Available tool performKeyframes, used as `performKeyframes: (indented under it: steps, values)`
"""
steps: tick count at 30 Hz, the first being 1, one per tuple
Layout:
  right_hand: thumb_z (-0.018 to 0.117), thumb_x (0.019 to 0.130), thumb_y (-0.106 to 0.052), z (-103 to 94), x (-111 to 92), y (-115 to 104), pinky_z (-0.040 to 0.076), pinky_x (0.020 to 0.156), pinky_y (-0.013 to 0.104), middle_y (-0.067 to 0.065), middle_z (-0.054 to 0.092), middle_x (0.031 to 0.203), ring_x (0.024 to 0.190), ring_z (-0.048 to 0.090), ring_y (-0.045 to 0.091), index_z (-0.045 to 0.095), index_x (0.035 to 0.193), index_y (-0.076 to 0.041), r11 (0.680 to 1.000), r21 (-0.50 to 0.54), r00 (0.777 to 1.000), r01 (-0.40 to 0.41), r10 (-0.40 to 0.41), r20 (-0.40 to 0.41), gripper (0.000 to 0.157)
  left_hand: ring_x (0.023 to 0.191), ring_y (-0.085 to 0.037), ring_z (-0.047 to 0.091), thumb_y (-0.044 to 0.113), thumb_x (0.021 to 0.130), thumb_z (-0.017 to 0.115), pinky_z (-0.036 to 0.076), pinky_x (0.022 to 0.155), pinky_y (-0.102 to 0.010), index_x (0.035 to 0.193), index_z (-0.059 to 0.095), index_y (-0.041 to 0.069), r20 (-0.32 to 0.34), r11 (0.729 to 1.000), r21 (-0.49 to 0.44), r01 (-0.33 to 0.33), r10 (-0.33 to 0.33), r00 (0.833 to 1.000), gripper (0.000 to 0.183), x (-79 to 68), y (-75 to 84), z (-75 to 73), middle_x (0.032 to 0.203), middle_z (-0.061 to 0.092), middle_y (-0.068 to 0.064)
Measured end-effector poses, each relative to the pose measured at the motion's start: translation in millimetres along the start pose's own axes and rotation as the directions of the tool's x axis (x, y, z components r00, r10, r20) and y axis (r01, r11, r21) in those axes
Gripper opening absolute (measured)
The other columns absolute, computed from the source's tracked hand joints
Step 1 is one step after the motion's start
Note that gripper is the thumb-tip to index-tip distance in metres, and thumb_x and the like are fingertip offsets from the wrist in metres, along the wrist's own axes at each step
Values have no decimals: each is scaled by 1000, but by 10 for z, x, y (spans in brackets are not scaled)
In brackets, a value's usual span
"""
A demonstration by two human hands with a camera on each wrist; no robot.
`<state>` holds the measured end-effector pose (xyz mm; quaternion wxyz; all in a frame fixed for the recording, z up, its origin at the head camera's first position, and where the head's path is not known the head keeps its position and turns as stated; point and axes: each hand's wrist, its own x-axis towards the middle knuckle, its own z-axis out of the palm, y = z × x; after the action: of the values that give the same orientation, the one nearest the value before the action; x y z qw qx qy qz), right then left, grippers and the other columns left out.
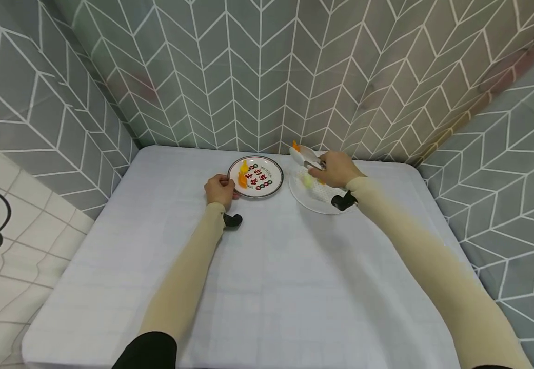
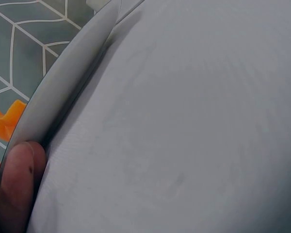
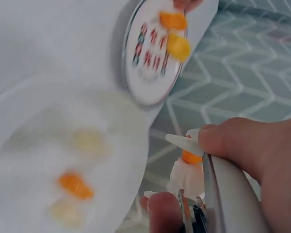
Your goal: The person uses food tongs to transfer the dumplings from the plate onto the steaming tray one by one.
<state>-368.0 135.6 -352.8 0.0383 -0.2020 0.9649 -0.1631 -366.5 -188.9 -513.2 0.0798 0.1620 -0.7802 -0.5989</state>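
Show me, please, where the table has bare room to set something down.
The table is bare between the left sleeve and right sleeve, and from each out to the side edges. The far middle is crowded: left hand gripping the plate, right hand holding tongs near the round container.

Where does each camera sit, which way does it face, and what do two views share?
Head: on the person's head, facing forward and down over the white tabletop; both forearms, left hand and right hand show.
Left wrist: on that wrist, facing low along the plate and across the tabletop; fingers show lower left.
Right wrist: on that wrist, facing past the tongs toward plate and clear dish; right thumb and finger show, left fingertips at top.
Shared: head and right wrist both show plate, tongs and dish.
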Motion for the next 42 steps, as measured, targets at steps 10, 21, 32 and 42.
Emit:
performKeyframes:
  steps: [10,21,32,42]
  values:
    - [67,102,-37,-239,-517,647,42,55,29,9,61,74,69,55,24,72,111,8,985,-67,986,-160,163,38,46,54,-8,66,9,106,60,63,56,-19,133,62,-7,10,1000,-1,-6,6,1000,32,16,35,-15,112,67,-22]
    - [69,100,-38,-130,-833,1066,42,57,29,10,66,80,73,55,24,66,131,15,975,-38,965,-220,223,136,61,53,-7,65,10,106,59,62,56,-18,132,63,-6,4,1000,6,-5,5,1000,31,54,69,-46,112,67,-22]
    - [71,98,-40,-246,-757,1040,37,57,28,-1,54,67,64,48,17,74,111,4,983,-124,963,-134,159,218,46,57,-8,67,12,107,59,63,59,-18,133,63,-4,10,1000,5,21,-21,1000,31,-12,74,-5,114,67,-21]
    - [72,98,-37,-298,-596,1025,42,63,30,6,66,80,78,55,24,70,126,13,968,-220,938,-121,184,293,58,56,-10,68,11,107,60,64,57,-20,133,63,-4,3,1000,-7,30,-30,1000,30,29,37,19,111,67,-20]
